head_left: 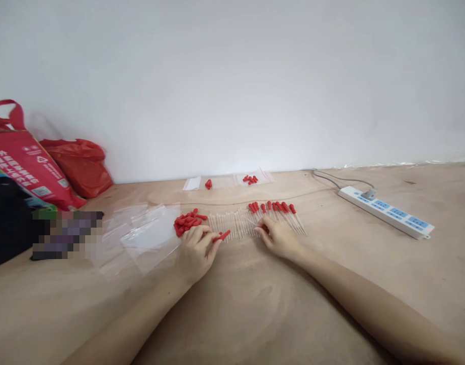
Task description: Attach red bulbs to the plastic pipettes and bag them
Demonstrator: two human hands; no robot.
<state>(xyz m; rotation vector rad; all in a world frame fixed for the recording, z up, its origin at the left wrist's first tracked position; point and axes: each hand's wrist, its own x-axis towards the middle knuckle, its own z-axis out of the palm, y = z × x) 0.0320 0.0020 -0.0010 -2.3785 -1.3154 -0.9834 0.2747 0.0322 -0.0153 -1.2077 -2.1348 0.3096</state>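
Observation:
My left hand (196, 253) pinches a red rubber dropper bulb (225, 235) between thumb and fingertips. Just behind that hand lies a pile of red bulbs (187, 221). My right hand (280, 238) is closed with its fingertips on a thin clear dropper tube (249, 219), which points to the left. A row of bare clear tubes (228, 223) lies side by side between the two hands. Behind and right of my right hand, several droppers (299, 220) lie with red bulbs fitted on their far ends. My right fingers partly hide the nearest ones.
Clear zip bags (152, 235) lie flat on the wooden table (255, 314) at left. Near the wall are more bags, tubes and red bulbs (250, 179). A white power strip (386, 212) with a plugged-in cable is at right. Red bags (78, 165) stand far left.

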